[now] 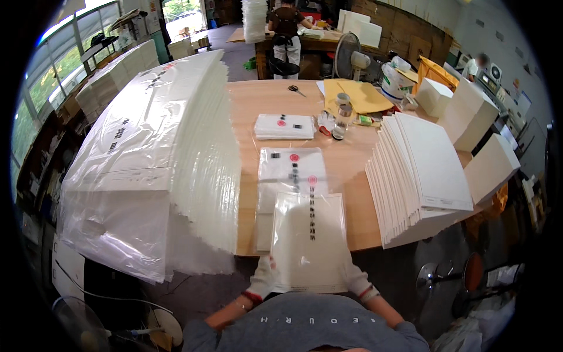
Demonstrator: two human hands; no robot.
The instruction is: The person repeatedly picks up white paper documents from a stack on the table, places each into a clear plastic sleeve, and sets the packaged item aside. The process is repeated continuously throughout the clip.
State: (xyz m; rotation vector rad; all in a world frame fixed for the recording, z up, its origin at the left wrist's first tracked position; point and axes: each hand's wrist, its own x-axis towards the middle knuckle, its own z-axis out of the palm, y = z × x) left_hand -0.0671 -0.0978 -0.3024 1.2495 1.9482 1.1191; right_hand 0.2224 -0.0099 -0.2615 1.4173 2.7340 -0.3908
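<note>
Close in front of my body is a white rectangular packet in a clear plastic sleeve (pixel 308 240) with dark and red print at its top. My left hand (pixel 267 271), in a white knitted glove with a red cuff, grips its left edge. The gloved right hand (pixel 355 278) holds the opposite edge, its fingers partly hidden. Under the packet's far end lie flat clear printed bags (pixel 275 176) on the wooden table (pixel 249 105). A tall, leaning stack of plastic-bagged packets (pixel 141 135) stands to the left. Bare white packets (pixel 437 161) are piled on the right.
Beyond the bags lie a folded bag stack (pixel 284 127), black scissors (pixel 297 91), a clear bottle (pixel 341 122) and yellow envelopes (pixel 358 97). A fan (pixel 348 56) and white bucket (pixel 394 82) stand behind. Another person (pixel 287 29) works at a far table. A stool (pixel 472 270) is at right.
</note>
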